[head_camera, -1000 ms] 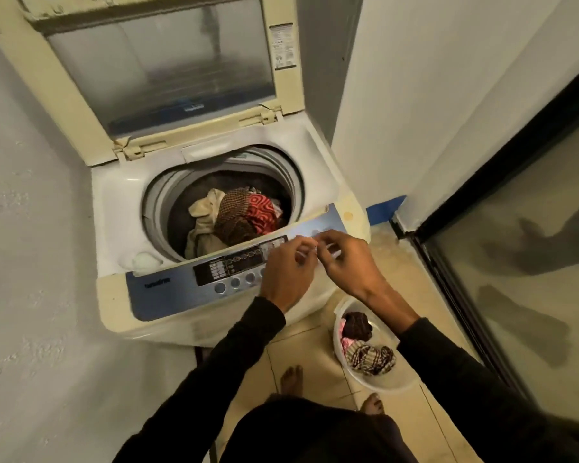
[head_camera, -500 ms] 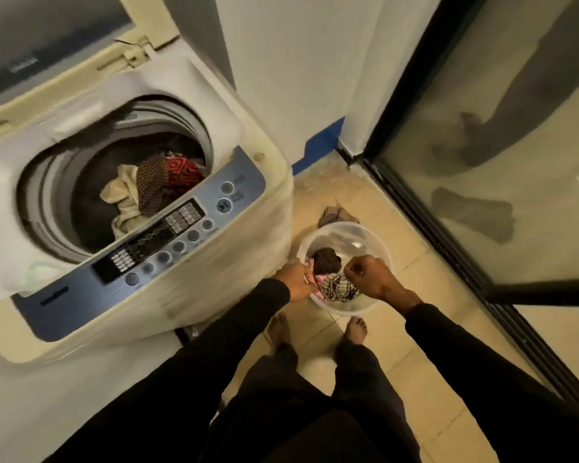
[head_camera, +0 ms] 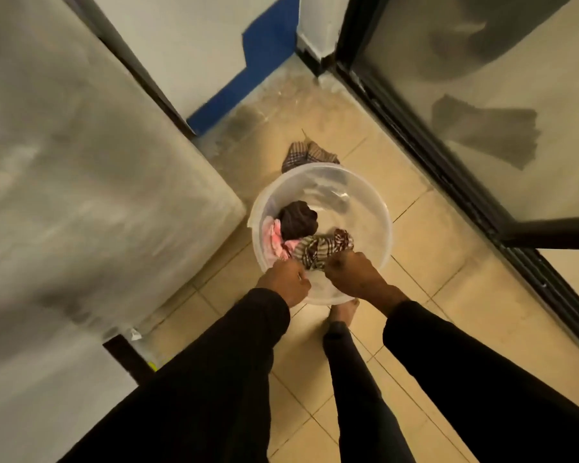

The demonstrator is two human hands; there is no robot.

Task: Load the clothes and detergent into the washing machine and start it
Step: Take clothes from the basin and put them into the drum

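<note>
Both hands low centre of frame, down at the near rim of a clear plastic basin [head_camera: 375, 208] on the floor. Left to right: washing machine [head_camera: 91, 195] fills the left half, only its pale side panel in view, blurred; drum and controls out of frame. A dark gap and a wall with a blue band [head_camera: 248, 75] along its foot sit above and right of it. Left hand [head_camera: 283, 282] just below the basin's near-left rim, fingers curled in a fist, knuckles up; seems closed on the edge of the pink cloth [head_camera: 276, 237] or the rim, cannot tell which. Basin sits centre frame on beige floor tiles [head_camera: 425, 272], just right of the machine's corner. Inside, along the near-left side: pink cloth, dark brown bundle [head_camera: 298, 220] above it, checked cloth [head_camera: 325, 247] to its right. Right hand [head_camera: 351, 274] over the near rim, fist closed on the lower end of the checked cloth. Hands close together but apart, not touching. Another checked piece [head_camera: 310, 155] lies on the tiles behind the basin's far rim. Black sleeves run from both wrists to the bottom edge; one bare foot [head_camera: 343, 312] shows below the basin, between the arms. Right side: black-framed glass door [head_camera: 502, 105] running diagonally, with dim reflections.
</note>
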